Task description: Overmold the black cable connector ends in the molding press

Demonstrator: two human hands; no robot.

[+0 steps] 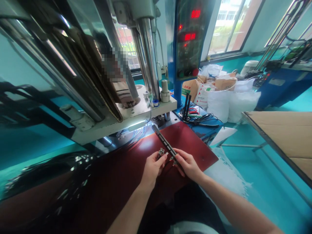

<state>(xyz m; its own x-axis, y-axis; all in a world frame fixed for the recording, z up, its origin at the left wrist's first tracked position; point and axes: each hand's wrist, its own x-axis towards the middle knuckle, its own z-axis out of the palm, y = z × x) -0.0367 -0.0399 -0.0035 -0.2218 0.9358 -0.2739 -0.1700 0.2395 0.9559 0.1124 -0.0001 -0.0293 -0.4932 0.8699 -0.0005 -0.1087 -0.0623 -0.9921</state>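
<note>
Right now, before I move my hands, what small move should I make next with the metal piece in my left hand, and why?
Probably bring the small metal fitting in your left hand against the slotted black bar in your right hand, because the two already sit very close together, above the dark red mat.

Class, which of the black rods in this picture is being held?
The long slotted black rod gripped in the right hand, beside the small metal fitting in the left hand; the two other black rods stand upright on the blue bench.

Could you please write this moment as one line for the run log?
left hand: small metal fitting | right hand: black slotted bar | under hands: red work surface | ahead: press
</note>
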